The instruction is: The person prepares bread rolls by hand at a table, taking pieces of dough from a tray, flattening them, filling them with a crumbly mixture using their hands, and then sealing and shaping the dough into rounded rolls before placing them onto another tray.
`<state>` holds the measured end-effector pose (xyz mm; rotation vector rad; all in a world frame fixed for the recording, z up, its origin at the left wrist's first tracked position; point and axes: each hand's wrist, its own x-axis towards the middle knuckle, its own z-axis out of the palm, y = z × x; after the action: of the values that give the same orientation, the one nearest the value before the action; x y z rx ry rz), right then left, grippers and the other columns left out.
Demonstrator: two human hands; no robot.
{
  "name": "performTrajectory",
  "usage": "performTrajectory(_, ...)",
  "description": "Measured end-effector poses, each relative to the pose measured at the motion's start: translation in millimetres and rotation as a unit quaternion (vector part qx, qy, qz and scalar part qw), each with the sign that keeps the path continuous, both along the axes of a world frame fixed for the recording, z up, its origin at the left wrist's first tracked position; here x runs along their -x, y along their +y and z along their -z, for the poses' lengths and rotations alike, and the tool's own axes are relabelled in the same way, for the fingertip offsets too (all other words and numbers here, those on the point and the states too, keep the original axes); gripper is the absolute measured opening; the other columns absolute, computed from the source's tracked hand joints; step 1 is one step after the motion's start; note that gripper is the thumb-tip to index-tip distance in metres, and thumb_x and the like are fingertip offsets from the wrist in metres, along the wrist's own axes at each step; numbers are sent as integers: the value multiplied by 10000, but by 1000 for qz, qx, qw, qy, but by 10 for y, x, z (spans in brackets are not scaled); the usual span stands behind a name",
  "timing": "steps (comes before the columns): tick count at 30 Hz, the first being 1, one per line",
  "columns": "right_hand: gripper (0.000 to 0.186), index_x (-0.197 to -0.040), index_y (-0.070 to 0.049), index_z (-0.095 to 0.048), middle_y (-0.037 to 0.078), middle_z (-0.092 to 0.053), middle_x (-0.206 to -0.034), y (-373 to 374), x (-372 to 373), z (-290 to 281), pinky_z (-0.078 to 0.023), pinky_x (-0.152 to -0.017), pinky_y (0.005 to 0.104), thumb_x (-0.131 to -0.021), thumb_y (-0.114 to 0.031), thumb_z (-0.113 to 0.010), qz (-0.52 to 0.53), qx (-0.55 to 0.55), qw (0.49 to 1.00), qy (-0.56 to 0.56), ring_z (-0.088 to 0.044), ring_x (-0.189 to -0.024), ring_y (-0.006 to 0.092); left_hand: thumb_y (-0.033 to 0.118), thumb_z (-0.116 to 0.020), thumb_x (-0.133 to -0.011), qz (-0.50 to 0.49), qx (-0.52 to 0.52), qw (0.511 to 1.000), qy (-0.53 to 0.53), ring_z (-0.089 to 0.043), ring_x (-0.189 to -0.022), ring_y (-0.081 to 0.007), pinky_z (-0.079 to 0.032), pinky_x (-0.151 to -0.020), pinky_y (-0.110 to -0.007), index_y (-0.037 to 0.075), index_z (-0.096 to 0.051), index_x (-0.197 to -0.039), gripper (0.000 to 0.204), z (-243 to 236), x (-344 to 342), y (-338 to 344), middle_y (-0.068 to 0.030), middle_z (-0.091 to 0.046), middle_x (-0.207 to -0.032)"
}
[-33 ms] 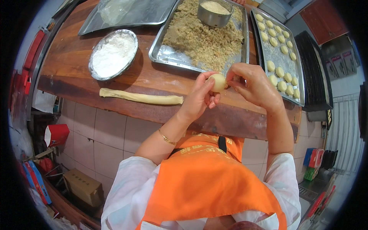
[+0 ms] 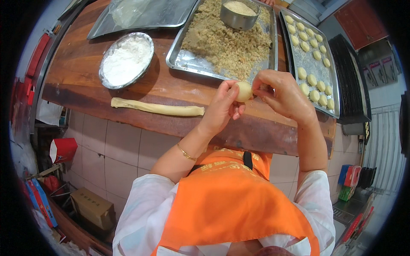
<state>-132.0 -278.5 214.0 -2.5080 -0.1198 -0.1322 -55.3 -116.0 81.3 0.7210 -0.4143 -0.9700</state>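
Observation:
A smooth, pale dough ball (image 2: 244,92) is held above the near edge of the wooden table. My left hand (image 2: 223,105) is closed around its left side, thumb on top. From the right, my right hand (image 2: 282,94) pinches the ball's edge between thumb and fingertips; the exact spot under those fingertips is hidden. A long roll of dough (image 2: 158,108) lies along the table's front edge, left of my left hand. Just beyond my hands is a metal tray (image 2: 200,71) spread with crumbly brown filling (image 2: 228,47).
A metal bowl of white flour (image 2: 127,61) stands at the left. Behind it rests a tray (image 2: 164,26) with a plastic sheet. A round tin of pale crumbs (image 2: 239,15) sits in the filling. At right, another tray (image 2: 306,62) carries several dough pieces, beside stacked black trays (image 2: 348,79).

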Motion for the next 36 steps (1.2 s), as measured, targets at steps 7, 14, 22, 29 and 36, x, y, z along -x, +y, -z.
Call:
performTrajectory(7,128,-849,-13,-554,167,-563,-767,52,20,-26,-470,-655,416,-808,7,-674,-30,9,999,-10,-569,-736,393,498,-470,-1055,-41,-14,999,-27,-597,-821,-98,-473,-667,-231,44,-612,-1168,489,45,23,-82,-24,-655,-990)
performTrajectory(14,112,-837,-10,-554,168,-589,-791,125,37,2,-478,-678,434,-833,-21,-665,-74,22,997,-19,-584,-777,401,515,-395,-1073,12,-27,1000,3,-592,-797,-101,-472,-669,-240,38,-591,-1249,545,29,19,-30,-35,-644,-1006)
performTrajectory(22,112,-849,-14,-547,156,-598,-808,169,87,-53,-481,-685,434,-841,-18,-659,-55,45,997,2,-600,-784,388,518,-380,-1074,25,-72,997,-24,-580,-797,-122,-485,-630,-258,52,-546,-1238,521,11,29,32,-40,-622,-1025)
performTrajectory(29,97,-897,-13,-591,144,-600,-829,204,159,-36,-497,-687,434,-834,-10,-665,-59,56,997,-3,-619,-792,374,395,-477,-1062,64,-51,996,-24,-626,-975,-137,-541,-793,-278,33,-541,-1309,443,-221,16,125,-59,-631,-1138)
performTrajectory(36,142,-959,-33,-628,136,-606,-857,170,242,-24,-508,-697,422,-828,2,-672,-59,76,995,37,-623,-801,369,18,-762,-856,127,-63,956,-258,-611,-1073,-146,-511,-924,-322,2,-581,-1307,487,-156,-60,163,-65,-645,-1186)
